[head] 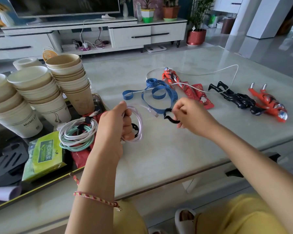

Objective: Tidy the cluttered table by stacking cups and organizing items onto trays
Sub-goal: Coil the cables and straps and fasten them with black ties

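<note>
While the left hand (115, 122) grips a coiled cable (139, 122), the right hand (191, 114) beside it pinches a black strap (169, 117).

- Single wide-angle head view, set close above the near edge of the table (176, 149).
- Faces forward and down toward the far edge.

my feed, room only | white TV stand (132, 36) at 12, TV (66, 5) on it | potted plant (195, 37) at 1 | glossy floor (269, 53) at 2
</note>
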Demonstrator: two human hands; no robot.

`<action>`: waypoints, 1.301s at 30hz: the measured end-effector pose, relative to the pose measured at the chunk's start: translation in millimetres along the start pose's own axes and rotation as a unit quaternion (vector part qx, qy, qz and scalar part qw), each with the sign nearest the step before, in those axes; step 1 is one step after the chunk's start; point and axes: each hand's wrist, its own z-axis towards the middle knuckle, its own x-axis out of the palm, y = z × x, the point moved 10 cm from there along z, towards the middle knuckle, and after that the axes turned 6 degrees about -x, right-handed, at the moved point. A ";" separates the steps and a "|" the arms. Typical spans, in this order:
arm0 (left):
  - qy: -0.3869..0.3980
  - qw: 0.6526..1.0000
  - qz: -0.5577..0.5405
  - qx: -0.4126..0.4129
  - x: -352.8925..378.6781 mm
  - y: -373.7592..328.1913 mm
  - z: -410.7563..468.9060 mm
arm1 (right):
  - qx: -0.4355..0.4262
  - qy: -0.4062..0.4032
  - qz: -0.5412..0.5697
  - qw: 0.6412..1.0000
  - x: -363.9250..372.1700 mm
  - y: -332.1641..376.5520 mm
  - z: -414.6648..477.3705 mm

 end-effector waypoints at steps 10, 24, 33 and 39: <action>0.024 0.992 0.120 -0.003 28.0 13.9 -8.4 | 0.045 -0.044 0.394 0.917 -16.5 39.2 -21.4; 0.049 0.989 0.134 0.025 43.3 9.7 -16.4 | 0.095 0.016 0.463 0.881 18.7 65.0 -44.6; -0.031 0.992 0.119 0.019 23.1 7.2 -11.8 | 0.052 0.096 0.419 0.901 24.7 78.9 -54.4; 0.032 0.994 0.104 0.012 35.5 9.8 -14.8 | -0.071 0.127 0.155 0.977 -5.5 88.2 -56.8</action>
